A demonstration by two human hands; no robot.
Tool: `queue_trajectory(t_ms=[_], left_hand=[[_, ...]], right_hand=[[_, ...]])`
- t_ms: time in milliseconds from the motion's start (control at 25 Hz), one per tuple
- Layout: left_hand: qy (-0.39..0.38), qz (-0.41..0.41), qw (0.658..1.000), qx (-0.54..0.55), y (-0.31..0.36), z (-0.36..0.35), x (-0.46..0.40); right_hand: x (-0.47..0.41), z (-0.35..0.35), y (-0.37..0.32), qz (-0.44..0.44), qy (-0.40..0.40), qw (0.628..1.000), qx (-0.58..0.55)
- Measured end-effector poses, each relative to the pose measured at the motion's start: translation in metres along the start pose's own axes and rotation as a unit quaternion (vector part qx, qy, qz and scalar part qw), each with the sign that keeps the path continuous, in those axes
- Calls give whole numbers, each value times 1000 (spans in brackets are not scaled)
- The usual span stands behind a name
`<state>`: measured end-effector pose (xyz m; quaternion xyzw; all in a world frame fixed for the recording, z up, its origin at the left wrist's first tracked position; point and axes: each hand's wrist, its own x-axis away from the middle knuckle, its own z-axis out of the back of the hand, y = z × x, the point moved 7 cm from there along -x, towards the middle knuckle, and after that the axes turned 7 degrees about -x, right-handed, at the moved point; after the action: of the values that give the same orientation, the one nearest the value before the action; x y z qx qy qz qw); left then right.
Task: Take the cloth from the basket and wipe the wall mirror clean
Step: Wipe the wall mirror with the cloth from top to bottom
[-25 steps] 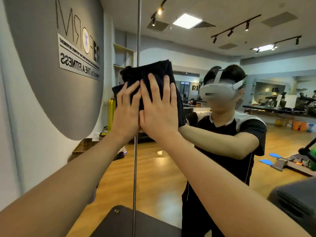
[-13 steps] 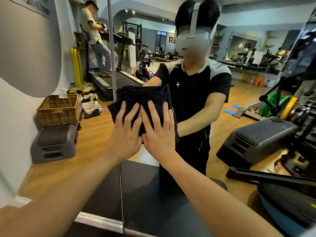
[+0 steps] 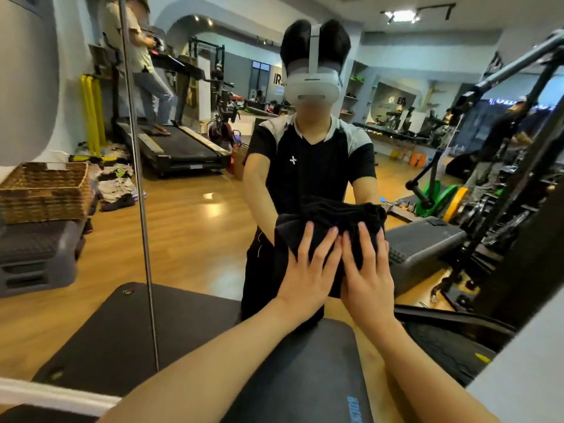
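Both hands flat against a bunched black cloth (image 3: 332, 230), pressing it onto the wall mirror (image 3: 195, 227) at about 3 o'clock of the view's centre. Left hand (image 3: 308, 270) at 9 o'clock of the cloth's lower half, fingers straight and spread, palm laid on the fabric. Right hand (image 3: 367, 270) just beside it at 3 o'clock, fingers likewise straight and spread, thumb edge touching the left hand's. Neither hand curled round the cloth; simply pressed open upon it. Both bare forearms reaching in from 6 o'clock.

Cloth folded thick, dark, its top edge bulging above the fingertips at 12 o'clock.

In the glass: reflection of the person (image 3: 311, 166) in a black shirt with grey shoulders, white headset on, arms reaching toward the same cloth. Vertical seam (image 3: 139, 190) between mirror panels at 9 o'clock of the hands. Far over at 9 o'clock, a woven basket (image 3: 45, 193) sitting on a grey stepped block (image 3: 36, 254); contents not visible. Behind it toward 11 o'clock, a treadmill (image 3: 180, 148) with another person standing on it, and a heap of shoes on the wooden floor (image 3: 195, 239) beside the basket. At 3 o'clock, dark gym machine frame (image 3: 503, 178). Black mat (image 3: 293, 377) at 6 o'clock beneath the forearms.
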<state>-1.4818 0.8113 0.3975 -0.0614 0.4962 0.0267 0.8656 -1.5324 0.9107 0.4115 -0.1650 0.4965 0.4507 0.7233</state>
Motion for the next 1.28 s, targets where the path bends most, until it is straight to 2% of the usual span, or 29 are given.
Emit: queue_trajectory(t_ms=[160, 240, 320, 560, 680, 800, 1000, 1280], left_hand=[[58, -36, 998, -8, -7, 40, -69], [69, -57, 996, 1, -34, 63, -95], [91, -68, 993, 17, -70, 87, -109], [146, 7, 989, -13, -186, 139, -102], [149, 4, 988, -29, -202, 148, -99], [151, -32, 987, -48, -172, 138, -109], [169, -88, 981, -23, -72, 103, -137], [127, -34, 991, -12, 108, 44, -188]], right_hand=[[-70, 24, 11, -91, 121, 986, -67], [-109, 28, -4, -124, 198, 968, -95], [-144, 28, -30, -129, 226, 958, -117], [-226, 21, -128, -63, 166, 970, -164], [-235, 16, -141, -30, 137, 974, -176], [-220, 18, -112, -9, 142, 978, -150], [-170, 46, -16, -35, 174, 976, -129], [-96, 117, 154, -49, 179, 981, -63]])
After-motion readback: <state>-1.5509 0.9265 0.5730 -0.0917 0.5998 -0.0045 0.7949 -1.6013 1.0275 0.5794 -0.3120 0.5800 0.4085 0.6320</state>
